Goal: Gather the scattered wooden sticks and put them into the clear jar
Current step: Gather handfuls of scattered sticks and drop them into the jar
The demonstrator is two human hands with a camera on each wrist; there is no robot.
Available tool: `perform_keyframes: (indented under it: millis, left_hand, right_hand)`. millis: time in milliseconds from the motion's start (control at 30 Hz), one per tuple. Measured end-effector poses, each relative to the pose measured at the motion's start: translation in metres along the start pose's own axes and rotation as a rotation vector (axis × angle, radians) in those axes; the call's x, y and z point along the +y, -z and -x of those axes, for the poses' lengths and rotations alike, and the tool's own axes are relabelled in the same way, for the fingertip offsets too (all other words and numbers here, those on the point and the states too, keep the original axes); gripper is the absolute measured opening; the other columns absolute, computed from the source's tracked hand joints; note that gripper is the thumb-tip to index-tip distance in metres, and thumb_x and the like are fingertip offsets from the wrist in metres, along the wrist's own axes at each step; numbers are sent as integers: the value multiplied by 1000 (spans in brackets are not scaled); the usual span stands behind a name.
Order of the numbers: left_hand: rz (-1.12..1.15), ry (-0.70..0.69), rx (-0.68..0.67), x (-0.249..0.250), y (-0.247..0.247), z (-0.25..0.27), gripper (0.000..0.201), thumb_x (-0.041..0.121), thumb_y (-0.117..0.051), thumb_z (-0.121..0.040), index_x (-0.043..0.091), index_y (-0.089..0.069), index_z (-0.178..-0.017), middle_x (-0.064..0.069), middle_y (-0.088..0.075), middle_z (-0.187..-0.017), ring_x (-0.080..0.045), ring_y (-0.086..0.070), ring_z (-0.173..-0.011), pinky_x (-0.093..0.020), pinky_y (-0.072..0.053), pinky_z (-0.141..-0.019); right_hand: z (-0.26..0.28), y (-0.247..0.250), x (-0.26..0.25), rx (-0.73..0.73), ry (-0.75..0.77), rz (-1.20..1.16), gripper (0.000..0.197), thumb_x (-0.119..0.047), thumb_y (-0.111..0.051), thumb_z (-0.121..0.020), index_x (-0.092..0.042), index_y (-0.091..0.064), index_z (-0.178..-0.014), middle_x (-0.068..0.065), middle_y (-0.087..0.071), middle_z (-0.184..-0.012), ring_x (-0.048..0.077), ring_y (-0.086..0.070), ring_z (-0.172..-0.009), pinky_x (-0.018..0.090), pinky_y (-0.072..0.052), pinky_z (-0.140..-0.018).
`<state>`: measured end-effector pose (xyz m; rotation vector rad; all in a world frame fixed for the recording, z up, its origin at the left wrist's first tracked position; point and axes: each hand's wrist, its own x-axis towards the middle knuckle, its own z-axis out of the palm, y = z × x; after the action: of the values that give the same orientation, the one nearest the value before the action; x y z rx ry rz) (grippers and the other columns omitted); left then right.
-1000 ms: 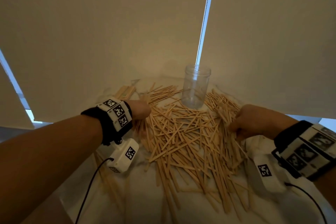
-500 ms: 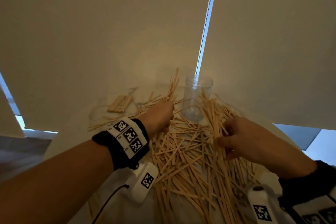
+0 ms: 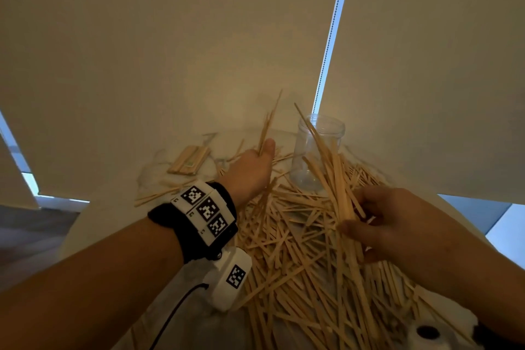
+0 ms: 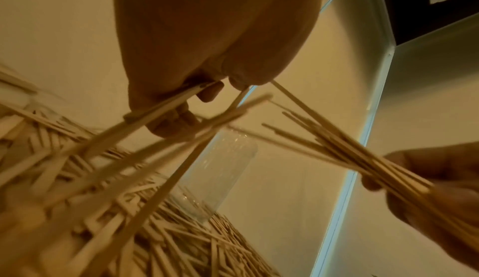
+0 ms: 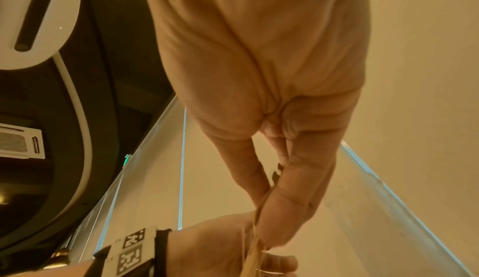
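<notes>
Left hand (image 3: 250, 170) grips few thin pale wooden sticks (image 3: 268, 122); right hand (image 3: 397, 224) clutches fanned bundle (image 3: 332, 167) beside clear empty jar (image 3: 318, 150), upright on worktop (image 3: 113, 221) behind scattered pile (image 3: 298, 250). Risk: splayed tips catch rim, topple jar, spill sticks.

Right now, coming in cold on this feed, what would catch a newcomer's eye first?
First the big heap of wooden sticks spread across the white table, with the clear jar standing upright and seemingly empty at its far edge. Next the hands: the left hand grips a few sticks pointing up just left of the jar, while the right hand holds a thicker bundle angled toward the jar's mouth.
</notes>
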<state>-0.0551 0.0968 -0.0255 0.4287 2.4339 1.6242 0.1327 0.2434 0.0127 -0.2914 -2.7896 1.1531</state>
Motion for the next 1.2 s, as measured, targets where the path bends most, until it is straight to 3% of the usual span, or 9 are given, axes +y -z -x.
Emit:
perform_keyframes:
  millis: [200,300,433,700,800,900,967,1033,1200]
  left_hand:
    - [369,24,-156,7,-13,13,96,92,-37,-68,23,-49,-135,-7,-70,-109,-26,-75,-90,-43,-60,-83]
    - [397,-13,-27,8,-16,6,77,88,-49,-71,14,-55,-95,-7,-66,-102,-23,-72,-91,-39,-62,-79]
    - [248,-85,190,8,-15,-5,87,91,-57,-61,18,-56,-108,-6,-62,-113,-18,-65,-97,-40,-56,-87]
    - [72,-314,381,4,-13,-22,36,21,-64,-91,6,-41,-114,-6,-33,-125,23,-40,-79,4,-35,-63]
    - [65,-359,384,3,-13,-28,52,22,-63,-92,2,-36,-131,-10,-29,-137,13,-39,-87,-4,-39,-79]
    - [161,-437,344,4,-13,-29,42,31,-58,-87,29,-34,-122,-3,-22,-148,-8,-52,-119,-38,-52,-98]
    - [208,-477,311,8,-13,-27,35,25,-55,-91,43,-32,-110,1,-10,-158,-16,-59,-122,-36,-52,-99]
    - [272,-496,274,8,-12,-28,56,12,-53,-97,50,-25,-126,-1,-11,-160,-7,-62,-117,-25,-49,-98]
    - [394,-441,286,2,-9,-42,78,17,-57,-97,18,-4,-154,-5,-49,-139,-19,-64,-117,-25,-54,-92]
  right_hand:
    - [-42,-14,-17,100,74,68,10,-28,-65,-92,-34,-63,-100,-9,-70,-92,11,-73,-69,39,-61,-70]
    - [-60,-28,-21,90,102,122,10,-32,-65,-92,-34,-62,-101,-8,-69,-92,11,-71,-72,41,-60,-74]
    - [-74,-45,-29,74,181,180,3,-30,-59,-94,-30,-60,-96,-9,-67,-89,11,-67,-75,37,-58,-74]
    - [-86,-67,-34,46,203,188,13,-27,-54,-97,-21,-57,-108,-3,-64,-95,13,-65,-83,34,-55,-77]
    - [-88,-70,-33,54,203,164,16,-26,-55,-97,-21,-57,-112,-3,-64,-95,13,-63,-82,32,-55,-75]
    - [-90,-70,-31,69,205,161,13,-26,-55,-97,-19,-57,-108,-3,-63,-90,12,-62,-77,27,-51,-68]
    - [-91,-70,-31,92,203,138,9,-27,-56,-97,-21,-57,-103,-5,-64,-85,10,-63,-73,23,-49,-63]
    - [-92,-69,-31,112,203,108,8,-29,-57,-96,-23,-58,-101,-6,-65,-81,9,-64,-70,24,-52,-64]
    - [-97,-72,-27,77,197,74,8,-30,-60,-95,-23,-64,-96,-4,-69,-85,12,-67,-73,35,-57,-72]
